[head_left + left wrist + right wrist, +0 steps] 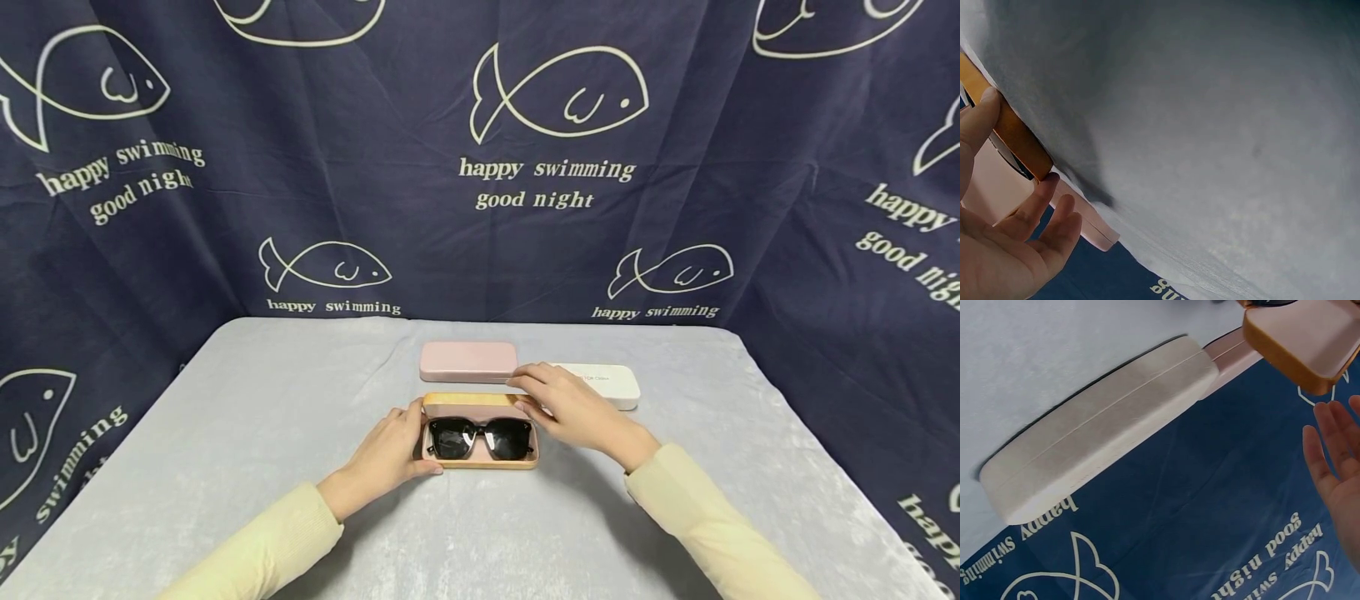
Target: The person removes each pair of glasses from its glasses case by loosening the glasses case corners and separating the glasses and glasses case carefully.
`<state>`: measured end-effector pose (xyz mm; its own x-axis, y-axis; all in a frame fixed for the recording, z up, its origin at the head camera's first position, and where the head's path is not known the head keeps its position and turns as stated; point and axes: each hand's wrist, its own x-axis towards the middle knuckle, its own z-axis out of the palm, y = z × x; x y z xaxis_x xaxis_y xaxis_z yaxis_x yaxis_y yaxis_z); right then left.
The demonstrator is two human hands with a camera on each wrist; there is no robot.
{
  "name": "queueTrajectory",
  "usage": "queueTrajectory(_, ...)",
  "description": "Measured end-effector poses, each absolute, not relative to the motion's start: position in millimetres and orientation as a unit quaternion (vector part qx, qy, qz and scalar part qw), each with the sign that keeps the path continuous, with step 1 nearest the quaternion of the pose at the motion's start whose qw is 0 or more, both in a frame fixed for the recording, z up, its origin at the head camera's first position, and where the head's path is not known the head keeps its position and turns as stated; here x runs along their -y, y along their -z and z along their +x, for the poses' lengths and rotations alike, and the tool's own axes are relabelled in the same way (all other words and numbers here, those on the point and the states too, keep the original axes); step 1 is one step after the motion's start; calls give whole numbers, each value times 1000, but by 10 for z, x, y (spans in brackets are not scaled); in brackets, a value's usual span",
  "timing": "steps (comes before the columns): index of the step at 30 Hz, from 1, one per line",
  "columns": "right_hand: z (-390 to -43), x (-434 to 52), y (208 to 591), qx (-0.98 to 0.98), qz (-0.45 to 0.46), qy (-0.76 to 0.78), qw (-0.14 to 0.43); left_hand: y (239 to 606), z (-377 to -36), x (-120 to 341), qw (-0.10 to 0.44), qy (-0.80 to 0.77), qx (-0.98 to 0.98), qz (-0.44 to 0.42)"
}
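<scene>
An orange-yellow glasses case with a pink lining stands in the middle of the table, its lid raised at the back. Black sunglasses lie folded inside, lenses toward me. My left hand holds the case by its left end; in the left wrist view the thumb presses the front wall while the fingers reach the corner. At the lid's right end is my right hand, its fingers extended close to the lid's edge in the right wrist view.
Behind the open case lies a closed pink case. A closed white case lies to its right, partly covered by my right hand in the head view. A dark blue fish-print cloth hangs around the pale table.
</scene>
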<state>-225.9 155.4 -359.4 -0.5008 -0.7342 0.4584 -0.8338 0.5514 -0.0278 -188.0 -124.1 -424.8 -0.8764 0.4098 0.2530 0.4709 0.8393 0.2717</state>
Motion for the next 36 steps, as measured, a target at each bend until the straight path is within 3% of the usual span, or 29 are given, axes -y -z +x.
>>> queueTrajectory(17, -2092, -1393, 3616, 829, 502, -112, 221, 4229, -1868, 1235, 87, 165, 956, -227)
queueTrajectory(36, -1958, -1286, 3793, 850, 490, -39, 191, 4226, -1862, 1236, 89, 163, 954, -235)
